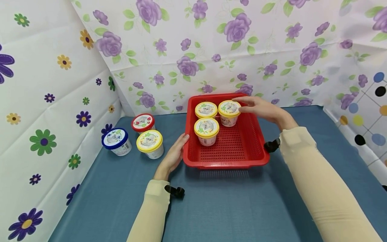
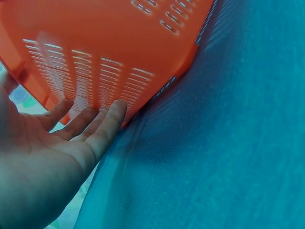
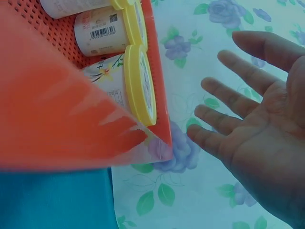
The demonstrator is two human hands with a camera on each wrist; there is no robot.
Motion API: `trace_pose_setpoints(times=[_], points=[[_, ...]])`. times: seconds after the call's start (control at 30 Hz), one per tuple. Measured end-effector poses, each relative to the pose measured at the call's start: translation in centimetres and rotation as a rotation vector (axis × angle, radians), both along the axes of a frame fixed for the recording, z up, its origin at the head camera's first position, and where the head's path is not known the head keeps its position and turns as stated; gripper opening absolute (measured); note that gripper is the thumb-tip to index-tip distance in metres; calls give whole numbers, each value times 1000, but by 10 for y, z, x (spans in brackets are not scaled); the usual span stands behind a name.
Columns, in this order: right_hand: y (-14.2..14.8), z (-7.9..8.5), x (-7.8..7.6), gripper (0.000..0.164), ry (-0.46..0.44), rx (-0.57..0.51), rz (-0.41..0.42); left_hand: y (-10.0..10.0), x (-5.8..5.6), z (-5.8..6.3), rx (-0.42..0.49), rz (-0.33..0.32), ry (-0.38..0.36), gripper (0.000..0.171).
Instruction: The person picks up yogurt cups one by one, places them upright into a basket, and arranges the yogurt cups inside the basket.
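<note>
We count a blue-lidded tub [image 1: 118, 142], a red-lidded tub [image 1: 143, 122] and a yellow-lidded tub [image 1: 149, 144] outside the red basket [image 1: 225, 164], whose rim the left hand [image 1: 172, 154] holds; inside stand three more yellow-topped tubs [image 1: 207, 131], the right hand [image 1: 263, 109], spread and holding nothing, beside one. Half in, half out: we judge the work midway. All rests on blue cloth [image 1: 229, 208]; behind, we see daisy-print [image 1: 45, 141], rose-print [image 1: 187, 66] and dotted sheets [image 1: 378, 137].
</note>
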State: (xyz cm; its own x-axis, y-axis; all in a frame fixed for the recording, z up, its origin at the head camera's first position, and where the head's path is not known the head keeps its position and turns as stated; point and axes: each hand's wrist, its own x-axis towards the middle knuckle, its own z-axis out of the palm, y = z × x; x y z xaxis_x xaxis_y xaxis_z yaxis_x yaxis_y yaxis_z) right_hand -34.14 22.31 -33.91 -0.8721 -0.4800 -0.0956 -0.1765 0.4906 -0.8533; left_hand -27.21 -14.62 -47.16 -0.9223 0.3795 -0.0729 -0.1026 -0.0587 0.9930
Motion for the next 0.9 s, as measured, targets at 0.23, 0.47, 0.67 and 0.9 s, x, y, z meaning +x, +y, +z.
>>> trace_pose_setpoints(times=[0.23,0.47,0.67,0.9], points=[[10,0,5,62,-4,-14,-41,0,2,1,2,-5,1,56],[18,-5,6,62,8,-4,-53,2,1,2,22,-4,-11,54],[26,-11,10,64,2,-19,-82,3,0,3,28,-13,1,54],[31,-19,13,64,1,-42,-103,1,0,4,8,-2,-7,58]])
